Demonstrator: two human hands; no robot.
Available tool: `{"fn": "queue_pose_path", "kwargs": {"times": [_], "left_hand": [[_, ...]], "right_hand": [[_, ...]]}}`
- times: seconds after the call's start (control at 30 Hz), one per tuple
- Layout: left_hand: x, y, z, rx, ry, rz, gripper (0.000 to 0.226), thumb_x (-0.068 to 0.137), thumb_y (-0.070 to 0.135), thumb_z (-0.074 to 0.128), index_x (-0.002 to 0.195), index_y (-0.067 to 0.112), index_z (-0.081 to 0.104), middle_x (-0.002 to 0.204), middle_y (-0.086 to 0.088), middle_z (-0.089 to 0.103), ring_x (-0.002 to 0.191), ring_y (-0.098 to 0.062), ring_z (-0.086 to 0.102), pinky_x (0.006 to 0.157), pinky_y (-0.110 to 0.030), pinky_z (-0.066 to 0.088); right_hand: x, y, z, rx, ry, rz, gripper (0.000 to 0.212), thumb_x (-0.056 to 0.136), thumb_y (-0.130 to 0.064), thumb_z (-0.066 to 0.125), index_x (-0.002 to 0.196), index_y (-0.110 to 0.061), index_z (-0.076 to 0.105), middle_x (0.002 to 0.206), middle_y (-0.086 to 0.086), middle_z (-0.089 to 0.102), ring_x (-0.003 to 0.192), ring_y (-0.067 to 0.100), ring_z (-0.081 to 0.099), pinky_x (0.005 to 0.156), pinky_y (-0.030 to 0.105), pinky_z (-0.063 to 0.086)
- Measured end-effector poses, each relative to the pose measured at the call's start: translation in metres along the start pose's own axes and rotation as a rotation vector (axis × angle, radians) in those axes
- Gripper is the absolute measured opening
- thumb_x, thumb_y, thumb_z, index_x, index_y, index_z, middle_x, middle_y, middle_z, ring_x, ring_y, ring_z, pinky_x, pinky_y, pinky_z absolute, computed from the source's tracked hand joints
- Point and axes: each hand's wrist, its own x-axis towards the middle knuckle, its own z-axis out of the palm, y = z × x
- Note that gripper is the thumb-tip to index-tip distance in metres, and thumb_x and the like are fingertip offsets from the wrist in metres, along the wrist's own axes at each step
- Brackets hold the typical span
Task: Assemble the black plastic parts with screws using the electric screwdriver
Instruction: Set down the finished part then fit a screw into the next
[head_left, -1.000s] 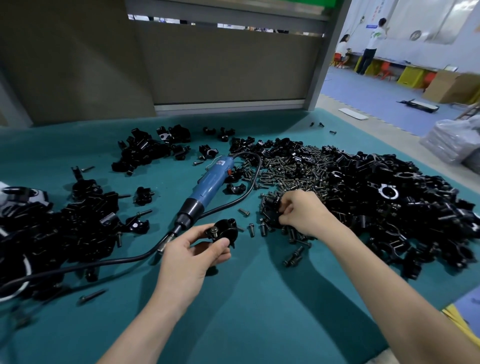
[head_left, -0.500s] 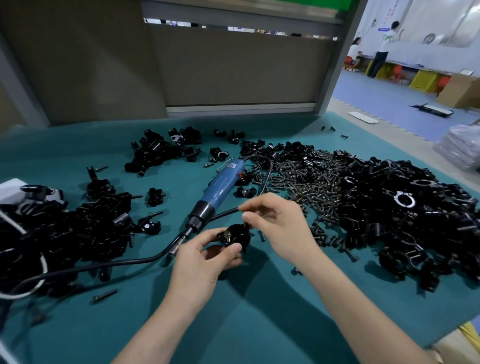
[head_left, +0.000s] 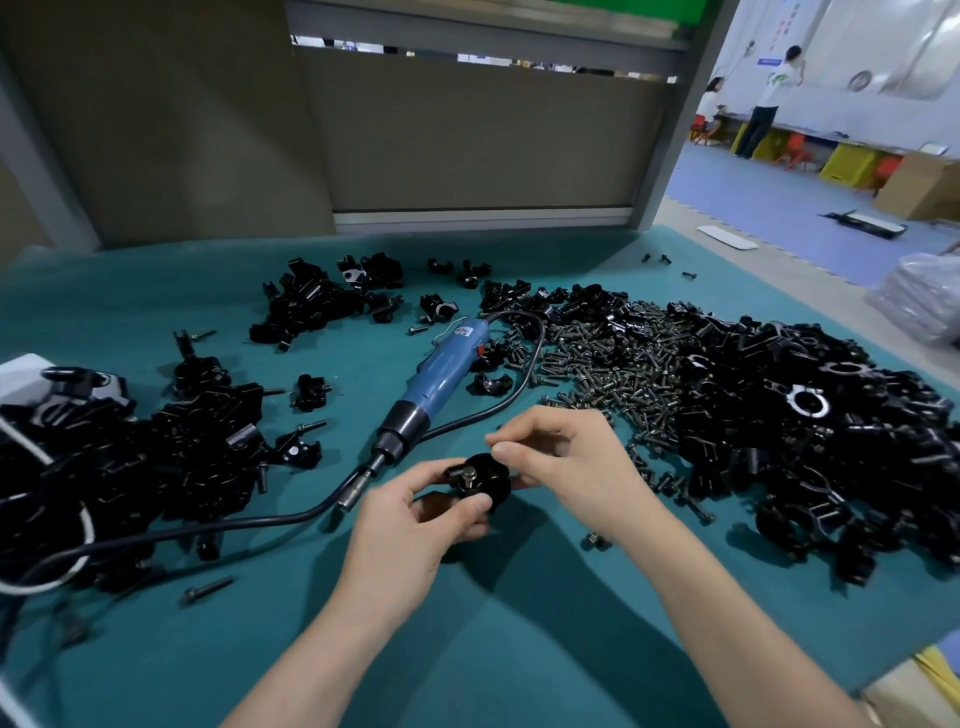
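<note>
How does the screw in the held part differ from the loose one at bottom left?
The seated screw stands upright in the black plastic part, which the left hand grips; the loose screw lies flat on the teal mat, untouched. Neither touches the electric screwdriver.

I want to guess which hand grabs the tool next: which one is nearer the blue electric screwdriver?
Left. The left hand, holding the black part, sits just beside the bit of the electric screwdriver; the right hand is farther right, at the part.
</note>
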Motion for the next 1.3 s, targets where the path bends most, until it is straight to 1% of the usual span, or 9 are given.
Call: {"fn": "queue_pose_path", "kwargs": {"times": [0.1, 0.3, 0.47, 0.63, 0.77, 0.9, 1.03, 1.2, 1.3], "left_hand": [[-0.001, -0.002, 0.000, 0.032, -0.002, 0.017, 0.041, 0.078, -0.007, 0.071, 0.085, 0.033, 0.077, 0.084, -0.002, 0.076, 0.072, -0.023, 0.073, 0.066, -0.025, 0.058], [-0.004, -0.002, 0.002, 0.064, 0.010, 0.073, 0.041, 0.077, -0.004, 0.073, 0.083, 0.036, 0.076, 0.084, -0.001, 0.075, 0.066, -0.023, 0.073, 0.063, -0.021, 0.056], [-0.008, 0.004, 0.003, 0.155, -0.005, 0.186, 0.031, 0.076, 0.008, 0.078, 0.086, 0.036, 0.075, 0.087, 0.004, 0.073, 0.071, -0.013, 0.069, 0.061, -0.022, 0.055], [-0.015, 0.010, 0.003, 0.352, 0.094, 0.391, 0.035, 0.070, 0.057, 0.067, 0.104, 0.052, 0.060, 0.103, 0.015, 0.064, 0.096, -0.008, 0.061, 0.085, -0.021, 0.046], [-0.014, 0.014, 0.000, 0.285, 0.192, 0.483, 0.032, 0.070, 0.071, 0.062, 0.097, 0.053, 0.060, 0.097, 0.013, 0.058, 0.093, -0.010, 0.057, 0.084, -0.026, 0.043], [-0.012, 0.013, -0.003, 0.164, 0.139, 0.470, 0.036, 0.070, 0.069, 0.069, 0.096, 0.045, 0.062, 0.092, -0.011, 0.060, 0.077, -0.036, 0.062, 0.067, -0.046, 0.057], [-0.011, 0.011, -0.007, 0.238, 0.145, 0.532, 0.038, 0.071, 0.067, 0.070, 0.103, 0.049, 0.060, 0.091, -0.007, 0.061, 0.069, -0.037, 0.065, 0.067, -0.056, 0.054], [-0.008, 0.015, -0.011, 0.481, 0.239, 0.693, 0.035, 0.078, 0.064, 0.061, 0.103, 0.040, 0.059, 0.089, 0.013, 0.061, 0.082, -0.005, 0.061, 0.075, -0.015, 0.046], [-0.007, 0.014, -0.010, 0.505, 0.278, 0.707, 0.024, 0.080, 0.051, 0.063, 0.095, 0.032, 0.058, 0.082, 0.013, 0.058, 0.076, -0.002, 0.057, 0.070, -0.015, 0.043]], "right_hand": [[0.000, -0.001, -0.002, 0.271, -0.037, 0.204, 0.008, 0.087, -0.009, 0.068, 0.083, -0.003, 0.071, 0.071, 0.002, 0.065, 0.070, 0.010, 0.064, 0.062, 0.026, 0.056], [-0.003, -0.006, -0.004, 0.300, -0.219, 0.481, 0.026, 0.094, -0.028, 0.058, 0.086, -0.004, 0.065, 0.073, 0.017, 0.059, 0.052, 0.026, 0.061, 0.048, 0.027, 0.052], [-0.006, -0.005, 0.005, 0.374, -0.108, 0.466, 0.026, 0.092, -0.024, 0.055, 0.070, -0.010, 0.057, 0.061, 0.008, 0.051, 0.039, 0.019, 0.051, 0.036, 0.020, 0.037], [-0.011, -0.017, 0.023, 0.521, -0.132, 0.453, 0.021, 0.076, -0.031, 0.067, 0.073, -0.013, 0.056, 0.056, 0.000, 0.052, 0.039, 0.013, 0.047, 0.038, 0.018, 0.033], [-0.009, -0.025, 0.040, 0.612, -0.166, 0.393, 0.028, 0.070, -0.036, 0.065, 0.078, -0.013, 0.052, 0.051, -0.005, 0.050, 0.038, 0.010, 0.046, 0.039, 0.017, 0.034], [-0.007, -0.029, 0.049, 0.667, -0.210, 0.395, 0.020, 0.082, -0.034, 0.058, 0.075, -0.016, 0.063, 0.061, -0.001, 0.055, 0.046, 0.010, 0.045, 0.038, 0.016, 0.035], [-0.006, -0.028, 0.052, 0.685, -0.263, 0.403, 0.021, 0.075, -0.036, 0.062, 0.084, -0.017, 0.064, 0.073, 0.004, 0.052, 0.058, 0.014, 0.039, 0.037, 0.016, 0.035], [-0.006, -0.029, 0.053, 0.647, -0.291, 0.425, 0.027, 0.074, -0.037, 0.066, 0.089, -0.015, 0.062, 0.071, 0.000, 0.059, 0.058, 0.011, 0.043, 0.040, 0.016, 0.036], [-0.007, -0.028, 0.053, 0.649, -0.305, 0.458, 0.025, 0.074, -0.035, 0.065, 0.087, -0.015, 0.061, 0.068, -0.001, 0.058, 0.052, 0.010, 0.046, 0.040, 0.016, 0.036]]}}
